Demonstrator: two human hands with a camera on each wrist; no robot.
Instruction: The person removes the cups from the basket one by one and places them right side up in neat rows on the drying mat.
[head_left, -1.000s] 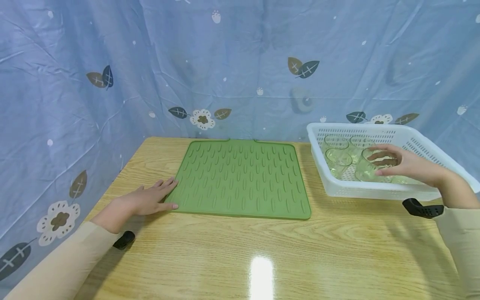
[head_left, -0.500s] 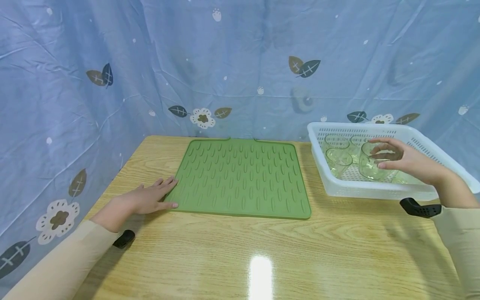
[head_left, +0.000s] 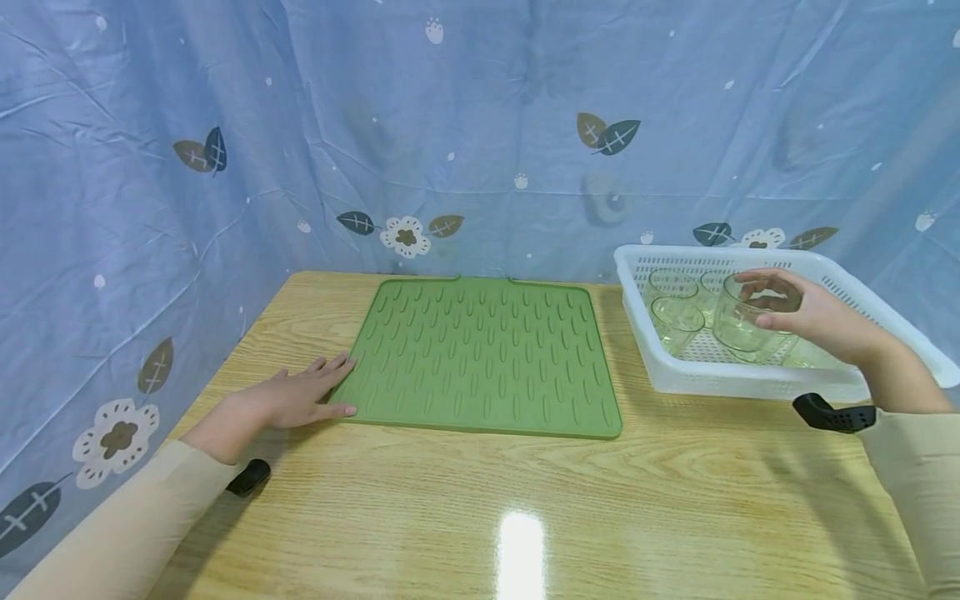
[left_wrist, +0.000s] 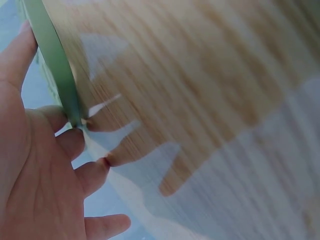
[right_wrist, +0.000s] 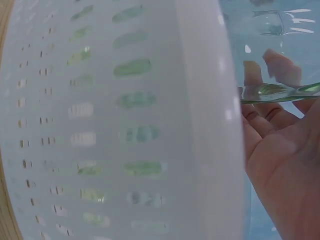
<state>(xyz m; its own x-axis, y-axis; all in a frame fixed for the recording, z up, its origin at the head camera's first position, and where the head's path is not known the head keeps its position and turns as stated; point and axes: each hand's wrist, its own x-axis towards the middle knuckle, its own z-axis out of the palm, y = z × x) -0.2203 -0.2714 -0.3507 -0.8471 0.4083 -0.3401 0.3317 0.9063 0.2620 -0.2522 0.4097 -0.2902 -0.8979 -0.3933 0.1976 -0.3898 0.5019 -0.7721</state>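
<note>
In the head view, my right hand (head_left: 813,317) grips a clear drinking glass (head_left: 733,325) at its upper part, inside the white basket (head_left: 757,383). The glass is slightly tilted, its mouth towards the hand. In the right wrist view the basket's slotted wall (right_wrist: 100,120) covers much of the scene, while the glass's rim (right_wrist: 280,93) crosses the fingers. My left hand (head_left: 303,398) rests with straight, spread fingers on the near left corner of a green ridged mat (head_left: 480,358). The left wrist view shows the mat's edge (left_wrist: 55,60) against those fingers.
More clear glasses (head_left: 677,321) stand in the basket, left of and behind the held one; another lies partly hidden under the right wrist. Mat and basket sit on a wood-grain table (head_left: 420,508). A blue patterned curtain (head_left: 480,125) hangs behind and at the sides.
My right hand has closed on the glass and raised it slightly within the basket, showing another glass beneath it. The left hand and the mat have stayed in place.
</note>
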